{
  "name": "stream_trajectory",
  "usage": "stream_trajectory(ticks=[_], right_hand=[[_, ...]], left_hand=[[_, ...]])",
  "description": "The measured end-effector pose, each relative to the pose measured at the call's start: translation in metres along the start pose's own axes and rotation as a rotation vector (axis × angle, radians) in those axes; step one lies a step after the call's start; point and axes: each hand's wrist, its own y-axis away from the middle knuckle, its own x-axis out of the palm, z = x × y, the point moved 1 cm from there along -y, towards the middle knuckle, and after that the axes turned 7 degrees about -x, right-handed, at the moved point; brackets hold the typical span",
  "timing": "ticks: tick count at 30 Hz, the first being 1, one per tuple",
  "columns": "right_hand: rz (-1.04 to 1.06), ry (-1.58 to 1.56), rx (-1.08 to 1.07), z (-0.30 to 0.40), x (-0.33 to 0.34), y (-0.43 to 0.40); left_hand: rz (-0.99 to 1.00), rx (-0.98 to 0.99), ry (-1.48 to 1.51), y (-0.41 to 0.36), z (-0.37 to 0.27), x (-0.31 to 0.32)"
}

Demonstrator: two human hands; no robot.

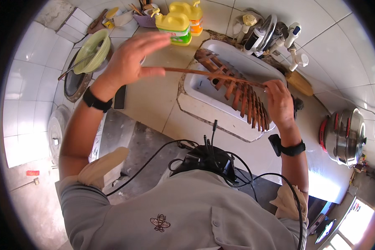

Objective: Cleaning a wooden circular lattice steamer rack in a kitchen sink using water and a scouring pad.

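A long, thin reddish-brown wooden strip (192, 72) stretches across the view above the sink. My right hand (279, 100) pinches its right end between thumb and fingers. At the other end, my left hand (134, 61) is slightly blurred, with fingers and thumb spread apart; the strip meets the thumb, and whether they touch cannot be told. Below the strip, a rack of reddish-brown wooden slats (237, 100) lies slanted in the white sink (203, 93), partly over its near rim. Whether strip and rack are joined is unclear.
Two yellow pump jugs (175, 26) stand behind the sink, near the faucet (265, 34). A green colander (93, 51) is at the left, with a dark phone (120, 97) nearer me. A steel pot (345, 137) sits at the right. Black cables (212, 137) hang at my chest.
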Motion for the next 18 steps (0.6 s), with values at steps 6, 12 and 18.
stream_trajectory(ticks=[6, 12, 18], right_hand=[[0.005, -0.011, 0.364, 0.012, -0.021, 0.061], [0.055, -0.099, 0.838, 0.044, -0.042, 0.109], [0.059, -0.054, 0.927, 0.074, -0.051, 0.125]], left_hand=[[0.256, -1.161, 0.886, 0.050, 0.077, 0.136], [0.521, -1.500, 1.162, 0.005, 0.078, 0.228], [0.657, -1.412, 1.391, -0.013, 0.080, 0.279]])
